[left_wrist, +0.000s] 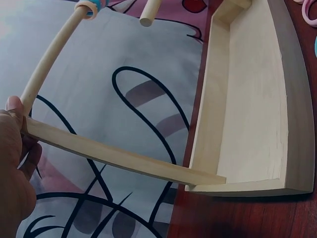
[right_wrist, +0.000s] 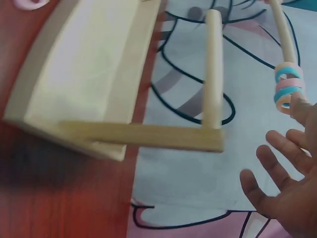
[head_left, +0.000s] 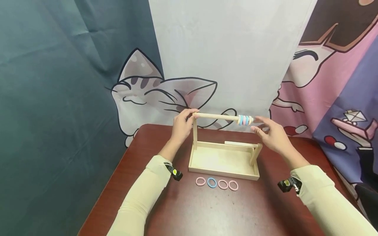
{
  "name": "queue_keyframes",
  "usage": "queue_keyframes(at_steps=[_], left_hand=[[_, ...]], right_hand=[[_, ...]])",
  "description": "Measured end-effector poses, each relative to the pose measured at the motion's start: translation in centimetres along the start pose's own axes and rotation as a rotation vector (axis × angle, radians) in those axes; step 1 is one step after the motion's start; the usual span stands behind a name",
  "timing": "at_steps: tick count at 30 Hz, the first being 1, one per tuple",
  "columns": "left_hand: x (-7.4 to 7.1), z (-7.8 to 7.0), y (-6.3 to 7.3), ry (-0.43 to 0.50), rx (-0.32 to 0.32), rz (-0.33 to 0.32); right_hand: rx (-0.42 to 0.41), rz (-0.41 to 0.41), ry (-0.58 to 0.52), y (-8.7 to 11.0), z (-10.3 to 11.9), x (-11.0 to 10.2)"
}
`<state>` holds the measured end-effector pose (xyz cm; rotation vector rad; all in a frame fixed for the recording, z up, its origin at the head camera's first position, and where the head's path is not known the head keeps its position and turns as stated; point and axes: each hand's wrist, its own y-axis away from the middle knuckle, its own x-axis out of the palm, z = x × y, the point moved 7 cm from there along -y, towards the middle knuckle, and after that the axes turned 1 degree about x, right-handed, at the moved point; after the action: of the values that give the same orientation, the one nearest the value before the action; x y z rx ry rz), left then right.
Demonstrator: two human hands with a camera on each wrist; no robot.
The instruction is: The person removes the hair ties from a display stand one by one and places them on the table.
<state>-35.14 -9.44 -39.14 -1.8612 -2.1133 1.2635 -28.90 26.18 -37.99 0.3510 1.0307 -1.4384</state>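
Note:
A pale wooden stand has a shallow tray base [head_left: 218,172], a tall left post [head_left: 195,134] and a short right post [head_left: 255,154]. From the tall post's top, a long rod [head_left: 217,116] reaches right. Peach, blue and pink rings [head_left: 244,120] sit together around its free end. My left hand [head_left: 181,126] pinches the corner where rod and tall post meet. Beside the rings is my right hand [head_left: 273,136], its fingers spread. In the right wrist view, one fingertip [right_wrist: 300,106] is right at the endmost ring [right_wrist: 283,105].
Several loose rings lie in a row before the tray, among them a blue ring [head_left: 211,183] and a pink ring [head_left: 200,181]. A shorter rod [head_left: 240,144] extends left from the short post. Behind the dark red table [head_left: 177,213] hangs a printed cloth [head_left: 230,49].

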Motion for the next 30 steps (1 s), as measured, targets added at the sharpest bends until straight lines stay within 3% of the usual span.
queue_keyframes(at_steps=[5,9,16,30], left_hand=[[0.0,0.0,-0.2,0.006,0.005,0.001],[0.2,0.0,-0.2,0.006,-0.011,0.024],[-0.1,0.2,-0.1,0.023,0.001,0.019],[-0.2,0.2,0.0,0.028,-0.005,0.019]], right_hand=[[0.087,0.088,-0.099,-1.6,-0.3,0.8],[0.129,0.105,-0.134,-1.8,-0.8,1.3],[0.138,0.051,-0.206,-1.9,-0.9,1.4],[0.147,-0.018,-0.159,-0.5,-1.7,0.2]])
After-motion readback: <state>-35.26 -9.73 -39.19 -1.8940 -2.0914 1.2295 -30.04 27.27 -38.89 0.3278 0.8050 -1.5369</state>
